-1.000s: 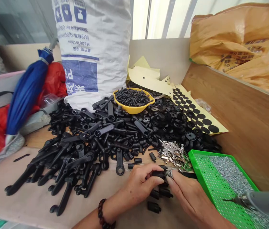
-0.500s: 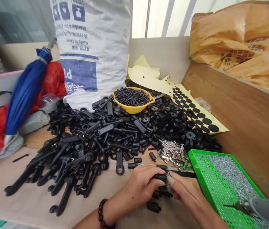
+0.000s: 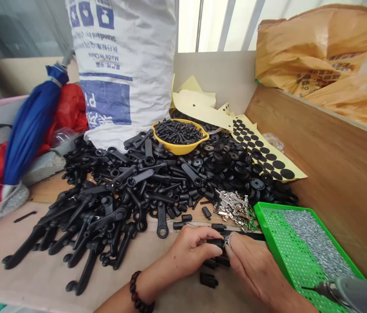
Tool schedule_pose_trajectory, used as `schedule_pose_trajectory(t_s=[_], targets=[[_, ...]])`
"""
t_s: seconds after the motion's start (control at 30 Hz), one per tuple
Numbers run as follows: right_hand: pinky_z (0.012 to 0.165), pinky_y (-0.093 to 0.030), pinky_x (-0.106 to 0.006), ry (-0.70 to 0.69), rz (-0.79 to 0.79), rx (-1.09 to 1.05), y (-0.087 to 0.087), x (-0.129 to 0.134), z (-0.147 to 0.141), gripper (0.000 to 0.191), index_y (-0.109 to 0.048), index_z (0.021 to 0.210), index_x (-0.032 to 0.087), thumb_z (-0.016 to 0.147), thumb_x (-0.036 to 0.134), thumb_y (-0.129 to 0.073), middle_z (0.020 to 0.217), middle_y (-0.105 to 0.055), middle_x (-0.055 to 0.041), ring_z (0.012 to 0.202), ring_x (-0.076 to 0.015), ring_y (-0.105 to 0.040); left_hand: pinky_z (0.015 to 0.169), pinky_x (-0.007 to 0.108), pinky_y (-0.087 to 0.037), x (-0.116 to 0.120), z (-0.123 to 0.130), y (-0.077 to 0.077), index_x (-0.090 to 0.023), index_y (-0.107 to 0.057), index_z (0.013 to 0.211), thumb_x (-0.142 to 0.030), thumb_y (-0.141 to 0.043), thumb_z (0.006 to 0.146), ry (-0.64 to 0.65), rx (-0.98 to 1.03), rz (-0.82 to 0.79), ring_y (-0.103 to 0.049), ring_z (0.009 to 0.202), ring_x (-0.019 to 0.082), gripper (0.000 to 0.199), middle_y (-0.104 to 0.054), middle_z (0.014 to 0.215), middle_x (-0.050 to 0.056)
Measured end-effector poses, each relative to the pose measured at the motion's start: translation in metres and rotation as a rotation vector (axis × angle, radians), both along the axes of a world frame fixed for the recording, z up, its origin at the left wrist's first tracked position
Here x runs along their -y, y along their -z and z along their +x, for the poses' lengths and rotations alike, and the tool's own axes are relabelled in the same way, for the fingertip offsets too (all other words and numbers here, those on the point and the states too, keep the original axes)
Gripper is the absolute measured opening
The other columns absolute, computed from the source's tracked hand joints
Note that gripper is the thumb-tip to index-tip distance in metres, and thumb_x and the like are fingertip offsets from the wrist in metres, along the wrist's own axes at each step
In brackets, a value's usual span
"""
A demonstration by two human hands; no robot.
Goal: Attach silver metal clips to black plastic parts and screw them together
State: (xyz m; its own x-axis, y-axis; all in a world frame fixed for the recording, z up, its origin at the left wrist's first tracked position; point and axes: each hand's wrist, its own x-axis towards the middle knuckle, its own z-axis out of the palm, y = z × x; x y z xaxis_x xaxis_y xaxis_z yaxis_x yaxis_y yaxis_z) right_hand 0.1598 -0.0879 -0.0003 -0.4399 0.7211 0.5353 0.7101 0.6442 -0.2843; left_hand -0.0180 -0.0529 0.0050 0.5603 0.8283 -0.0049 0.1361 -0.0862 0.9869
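My left hand (image 3: 190, 252) is closed around a short black plastic cylinder (image 3: 215, 243), held sideways between thumb and fingers. At the cylinder's right end, my right hand (image 3: 253, 263) has its thumb and fingers pinched together; what sits between them is hidden. Something translucent and shiny shows around a right fingertip. Below the hands lie several like black cylinders (image 3: 208, 280), partly covered by the fingers. Just beyond them is a heap of small silvery metal clips (image 3: 232, 206).
Black plastic handles (image 3: 88, 261) pile up at left, with black discs (image 3: 257, 184) at back right. A yellow basket (image 3: 180, 148) holds black screw-like parts. At right are a green tray (image 3: 268, 234) of small metal pieces and a power screwdriver (image 3: 362, 293). A white sack (image 3: 147, 69) stands behind.
The right hand has turned a little, its fingers now bunched closer over the cylinder's end. My left hand keeps its hold. The whole view has shifted slightly.
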Motion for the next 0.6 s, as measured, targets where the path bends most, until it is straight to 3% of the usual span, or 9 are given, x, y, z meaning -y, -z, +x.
schedule_pose_trajectory(t_s=[0.27, 0.6], targets=[[0.05, -0.039, -0.023, -0.009, -0.283, -0.217, 0.008, 0.005, -0.006, 0.025, -0.046, 0.077, 0.022, 0.096, 0.017, -0.029, 0.063, -0.058, 0.0013, 0.052, -0.012, -0.056, 0.074, 0.024, -0.047, 0.004, -0.002, -0.009, -0.013, -0.069, 0.096, -0.017, -0.053, 0.086, -0.017, -0.131, 0.34, -0.063, 0.077, 0.017, 0.019, -0.071, 0.085, 0.006], [0.053, -0.044, -0.024, 0.075, -0.474, -0.33, 0.004, 0.008, -0.014, 0.031, -0.045, 0.073, 0.023, 0.098, 0.027, -0.026, 0.061, -0.056, 0.0007, 0.054, -0.0141, -0.056, 0.077, 0.03, -0.05, 0.007, -0.001, 0.005, -0.012, -0.062, 0.1, -0.019, -0.046, 0.091, -0.029, -0.144, 0.613, -0.063, 0.082, 0.02, 0.019, -0.07, 0.089, 0.01]])
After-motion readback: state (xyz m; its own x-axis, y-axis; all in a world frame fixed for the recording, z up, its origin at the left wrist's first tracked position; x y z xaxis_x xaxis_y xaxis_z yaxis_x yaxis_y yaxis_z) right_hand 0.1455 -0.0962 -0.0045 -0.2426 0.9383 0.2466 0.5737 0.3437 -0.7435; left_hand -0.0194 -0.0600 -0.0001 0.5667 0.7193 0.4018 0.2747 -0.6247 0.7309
